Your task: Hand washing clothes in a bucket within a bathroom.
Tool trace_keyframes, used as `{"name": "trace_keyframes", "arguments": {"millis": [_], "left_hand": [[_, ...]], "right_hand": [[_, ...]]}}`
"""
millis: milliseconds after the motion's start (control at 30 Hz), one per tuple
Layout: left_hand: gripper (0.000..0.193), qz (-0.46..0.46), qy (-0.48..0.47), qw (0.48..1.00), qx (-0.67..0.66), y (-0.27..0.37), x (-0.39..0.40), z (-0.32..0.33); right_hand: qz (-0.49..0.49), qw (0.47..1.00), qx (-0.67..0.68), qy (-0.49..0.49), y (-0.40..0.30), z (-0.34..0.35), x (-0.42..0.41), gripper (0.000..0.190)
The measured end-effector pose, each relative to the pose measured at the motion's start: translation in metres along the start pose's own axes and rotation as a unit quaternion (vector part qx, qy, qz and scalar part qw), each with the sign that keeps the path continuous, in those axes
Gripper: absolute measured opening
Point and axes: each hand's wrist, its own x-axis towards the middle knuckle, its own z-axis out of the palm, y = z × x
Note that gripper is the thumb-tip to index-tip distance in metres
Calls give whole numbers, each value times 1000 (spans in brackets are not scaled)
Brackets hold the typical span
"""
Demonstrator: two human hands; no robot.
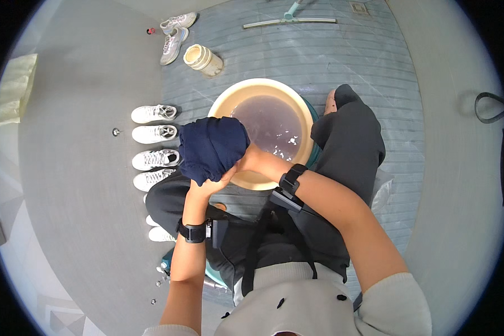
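Observation:
A bunched navy blue cloth (214,147) is in my two hands, above the left rim of a yellow plastic basin (221,101). My left hand (210,185) grips its lower edge from below, and my right hand (248,160) holds its lower right side; the cloth hides some of the fingers. Cloudy, purplish-grey water (271,122) with a few patches of foam lies in the basin. A green basin or tub (313,155) shows partly beneath the yellow one at its right side. Each of my wrists bears a black strap with a device.
Several white sneakers (153,134) line the left wall. A cream plastic container (210,63) and another pair of sneakers (174,42) stand beyond the basin. A floor squeegee (290,21) lies farther off, near a floor drain (359,7). A clear plastic bag (382,191) is beside my right leg.

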Motion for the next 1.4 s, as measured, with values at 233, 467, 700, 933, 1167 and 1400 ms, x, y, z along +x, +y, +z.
{"name": "trace_keyframes", "arguments": {"millis": [233, 467, 700, 933, 1167, 1400], "left_hand": [[20, -30, 46, 998, -17, 1, 7, 4], [18, 133, 63, 986, 83, -4, 17, 3], [23, 39, 67, 997, 11, 3, 19, 1], [31, -207, 81, 913, -341, 0, 22, -42], [54, -221, 165, 839, -468, -9, 28, -56], [46, -73, 57, 797, -597, 6, 44, -60]], "right_hand": [[-60, 995, -72, 30, -24, -36, 35, 25], [25, 1000, 3, 18, -23, -34, 30, 28], [26, 1000, 5, -17, -13, -22, 24, 35], [183, 957, 202, -96, -9, -18, 26, 82], [362, 645, 616, -272, 7, -47, 42, 81], [458, 535, 673, -228, 29, -38, 13, 51]]}}
